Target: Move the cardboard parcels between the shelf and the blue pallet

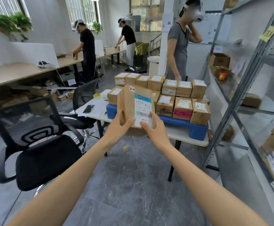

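Cardboard parcel (133, 98) is held upright at centre, label toward the wearer, probably for reading. Left hand (121, 126) and right hand (155, 130) clasp its lower corners, thumbs in front. Stacked blue pallet (196, 129) lies at 2 o'clock, shelf (249, 75) at 3 o'clock.

Chairs: we see a black mesh office chair (48, 157) close on our left and a second chair (84, 98) drawn up to the white table (186, 136).
White table: we find a dark phone (88, 108) lying flat on loose papers (98, 105), with a yellow tape roll (96, 95) just behind.
Long table (19, 72): it runs along the left wall, and we see a white headset (43, 64) resting on it.
People: we count three, all in headsets. Two in black tops (87, 51) (129, 39) bend over the far tables, and one in a grey dress (178, 49) stands beyond the white table.
Floor (133, 185): grey marbled tiles, with a small yellowish scrap (125, 148) near a table leg.
Plants (9, 23): green leaves by the windows (82, 10).
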